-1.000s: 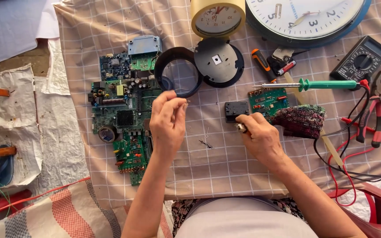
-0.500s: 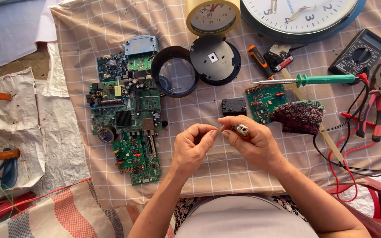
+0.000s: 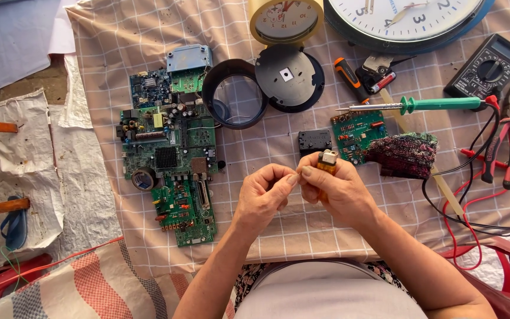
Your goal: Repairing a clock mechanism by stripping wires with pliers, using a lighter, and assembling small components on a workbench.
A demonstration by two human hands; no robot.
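- The right hand [image 3: 339, 192] has its fingers clamped on a small orange lighter [image 3: 327, 160].
- The left hand [image 3: 262, 195] has its fingertips pinched together, touching the right thumb.
- A black clock module [image 3: 314, 141] lies just beyond the fingers.

Both hands meet just below the small black box [image 3: 314, 141]: left hand [image 3: 262, 198] pinched, right hand [image 3: 339, 190] curled, fingertips touching.

Lighter [image 3: 327, 160]: amber-orange with silver cap, in the right grip.
Cloth [image 3: 113, 47]: beige, white checks, under both grips.
Circuit board [image 3: 169, 156]: green, left of grip.
Soldering iron [image 3: 438, 104]: green handle, beyond grip.
Pliers [image 3: 506, 139]: red handles, far right.
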